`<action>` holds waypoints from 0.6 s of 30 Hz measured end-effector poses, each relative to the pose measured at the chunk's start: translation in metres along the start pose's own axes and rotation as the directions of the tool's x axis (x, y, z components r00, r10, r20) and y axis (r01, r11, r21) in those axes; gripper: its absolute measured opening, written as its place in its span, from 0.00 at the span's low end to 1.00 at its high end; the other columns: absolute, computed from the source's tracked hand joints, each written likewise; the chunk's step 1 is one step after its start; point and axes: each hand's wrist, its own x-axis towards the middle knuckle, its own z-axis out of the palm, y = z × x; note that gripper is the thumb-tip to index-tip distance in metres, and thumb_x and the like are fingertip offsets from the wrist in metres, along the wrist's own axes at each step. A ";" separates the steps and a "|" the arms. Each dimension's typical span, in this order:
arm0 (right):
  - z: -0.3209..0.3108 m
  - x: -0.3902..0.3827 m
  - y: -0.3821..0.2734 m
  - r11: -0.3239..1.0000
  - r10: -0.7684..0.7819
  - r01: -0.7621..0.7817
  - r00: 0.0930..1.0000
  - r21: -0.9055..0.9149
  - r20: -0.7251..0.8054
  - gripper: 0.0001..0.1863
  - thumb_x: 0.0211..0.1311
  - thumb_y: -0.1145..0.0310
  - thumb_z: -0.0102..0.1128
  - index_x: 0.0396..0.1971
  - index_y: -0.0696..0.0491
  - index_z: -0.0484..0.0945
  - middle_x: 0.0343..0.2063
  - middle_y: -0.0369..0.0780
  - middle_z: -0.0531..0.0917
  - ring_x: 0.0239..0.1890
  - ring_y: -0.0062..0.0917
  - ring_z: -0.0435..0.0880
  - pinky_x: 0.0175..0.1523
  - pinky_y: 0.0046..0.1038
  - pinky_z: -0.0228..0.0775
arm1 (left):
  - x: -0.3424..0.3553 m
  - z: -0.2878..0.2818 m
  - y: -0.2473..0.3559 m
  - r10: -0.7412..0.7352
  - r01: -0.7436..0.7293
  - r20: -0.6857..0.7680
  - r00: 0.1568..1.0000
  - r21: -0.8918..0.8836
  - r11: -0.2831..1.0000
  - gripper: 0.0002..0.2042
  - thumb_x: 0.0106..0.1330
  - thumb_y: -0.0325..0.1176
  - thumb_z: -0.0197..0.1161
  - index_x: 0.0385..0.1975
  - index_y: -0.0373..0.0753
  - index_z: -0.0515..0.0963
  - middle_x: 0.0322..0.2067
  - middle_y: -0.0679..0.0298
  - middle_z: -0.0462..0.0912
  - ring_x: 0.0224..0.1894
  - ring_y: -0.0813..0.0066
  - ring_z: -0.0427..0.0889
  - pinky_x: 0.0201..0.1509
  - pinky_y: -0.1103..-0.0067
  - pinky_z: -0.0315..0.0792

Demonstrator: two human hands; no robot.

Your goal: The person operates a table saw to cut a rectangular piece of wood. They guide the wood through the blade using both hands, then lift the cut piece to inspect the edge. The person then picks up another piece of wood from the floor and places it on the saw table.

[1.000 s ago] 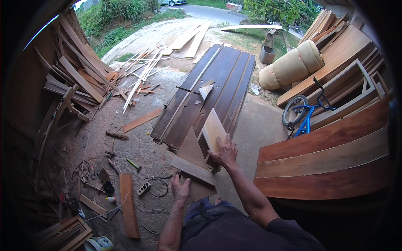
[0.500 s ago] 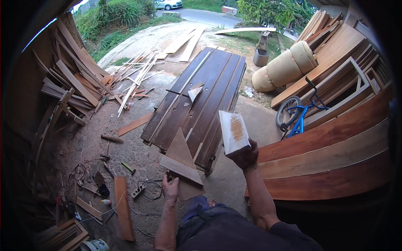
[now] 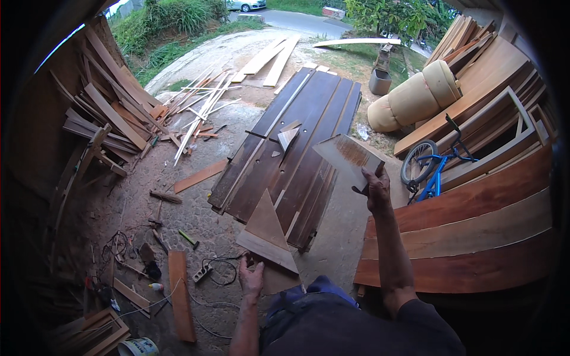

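Two bare hands are at work, each with one piece. On the long dark-brown planked wooden surface (image 3: 291, 154) sits one small white-faced wooden wedge (image 3: 287, 139). One green-handled hammer (image 3: 189, 238) and one white power strip (image 3: 203, 273) lie on the floor to the left; to the right are one blue bicycle (image 3: 436, 175) and one rolled beige mattress (image 3: 409, 99).

The right arm reaches forward, the right hand (image 3: 377, 188) raised beside the surface's right edge. Its fingers are bent and closed on the lower right corner of a flat grey four-sided piece with a brown streaked patch (image 3: 347, 155), most of which extends forward and left of them, tilted.

The left hand (image 3: 251, 277) is low, near the body, its fingers curled at the left end of a grey-brown wooden bar (image 3: 267, 250) crossing a brown triangular wooden board (image 3: 264, 219); how tightly they grip, I cannot tell. The board's point is directed away from the person, toward the surface.
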 end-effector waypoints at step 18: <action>0.182 0.188 -0.110 0.305 -0.038 0.443 0.890 -0.843 0.454 0.24 0.65 0.58 0.55 0.50 0.61 0.65 0.41 0.52 0.81 0.28 0.37 0.86 0.26 0.32 0.80 | 0.005 0.002 -0.002 0.041 -0.040 -0.059 0.997 0.010 0.999 0.22 0.61 0.26 0.65 0.56 0.33 0.72 0.46 0.59 0.81 0.49 0.69 0.79 0.55 0.73 0.73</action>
